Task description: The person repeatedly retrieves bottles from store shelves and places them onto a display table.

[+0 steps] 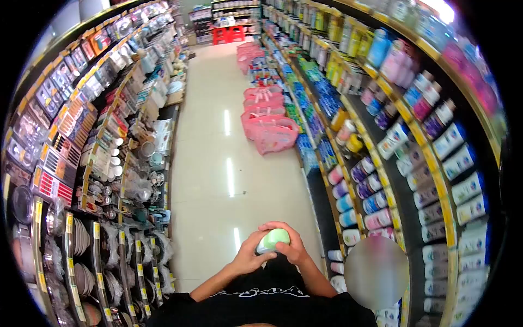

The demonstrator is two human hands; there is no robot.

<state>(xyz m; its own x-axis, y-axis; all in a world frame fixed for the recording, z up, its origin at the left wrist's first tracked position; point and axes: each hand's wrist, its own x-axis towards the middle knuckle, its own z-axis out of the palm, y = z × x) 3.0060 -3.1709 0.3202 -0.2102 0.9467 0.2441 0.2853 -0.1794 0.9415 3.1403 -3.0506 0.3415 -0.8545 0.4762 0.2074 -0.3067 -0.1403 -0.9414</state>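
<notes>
Both of my hands are wrapped around a small white bottle with a pale green cap (pixel 279 236), held in front of my body. On its left side my left hand (pixel 250 253) curls about the white lower part, with the thumb along the front. From the right, my right hand (pixel 291 245) closes round the cap end, its thumb pressed near the cap and its fingers behind. The bottle is tilted, with the cap toward the upper right. Its label is hidden by my fingers.
Shelves of bottles (pixel 422 191) line the right side, and racks with plates (pixel 81 237) and packaged utensils line the left. Pink bags (pixel 272 133) stand on the aisle floor (pixel 210 163) by the right shelves. Red stools (pixel 229 35) are at the far end.
</notes>
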